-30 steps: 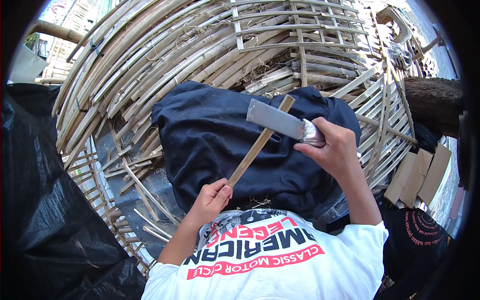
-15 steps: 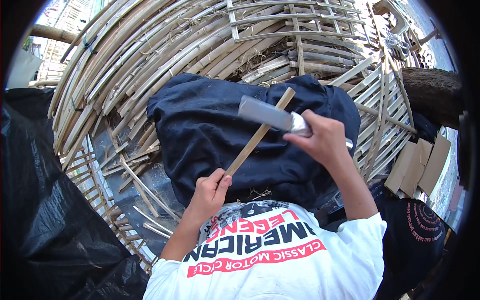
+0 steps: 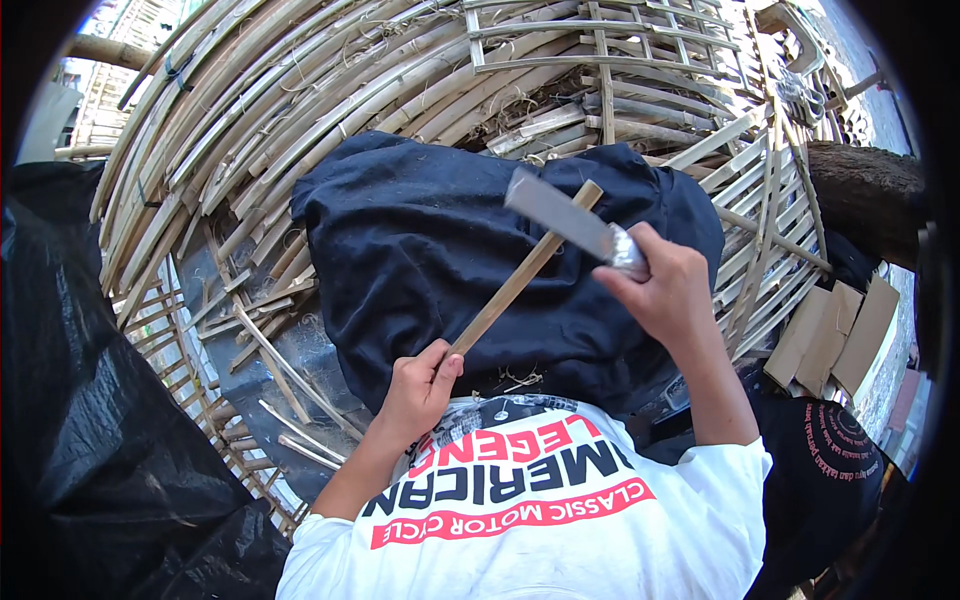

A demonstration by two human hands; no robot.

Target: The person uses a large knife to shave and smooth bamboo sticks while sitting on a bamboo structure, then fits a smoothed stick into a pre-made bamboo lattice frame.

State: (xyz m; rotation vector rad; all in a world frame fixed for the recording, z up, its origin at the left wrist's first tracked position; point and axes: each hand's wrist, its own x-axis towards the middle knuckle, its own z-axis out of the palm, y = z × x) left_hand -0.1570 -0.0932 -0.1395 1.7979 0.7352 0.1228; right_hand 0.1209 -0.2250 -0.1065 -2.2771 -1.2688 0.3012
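My left hand (image 3: 422,388) is closed round the near end of a flat bamboo strip (image 3: 515,278), which slants up and to the right over my lap. A broad knife (image 3: 560,213) with a silver-wrapped handle is gripped in my right hand (image 3: 660,280). Its wide grey blade points up and to the left and lies across the strip near the far end; whether it touches the strip I cannot tell. Dark cloth (image 3: 420,250) covers my lap beneath both. The fingers of my right hand partly hide the handle.
Long split bamboo strips (image 3: 330,90) are piled ahead and to the left. A bamboo lattice (image 3: 600,45) rests on the pile. Black plastic sheeting (image 3: 90,400) hangs at the left. On the right are a log (image 3: 865,195), folded cardboard (image 3: 825,335) and a black printed cloth (image 3: 825,460).
My right hand and the knife have shifted a little to the right, and the blade tilts more steeply. The strip's far end has moved slightly right. Both hands keep their hold.
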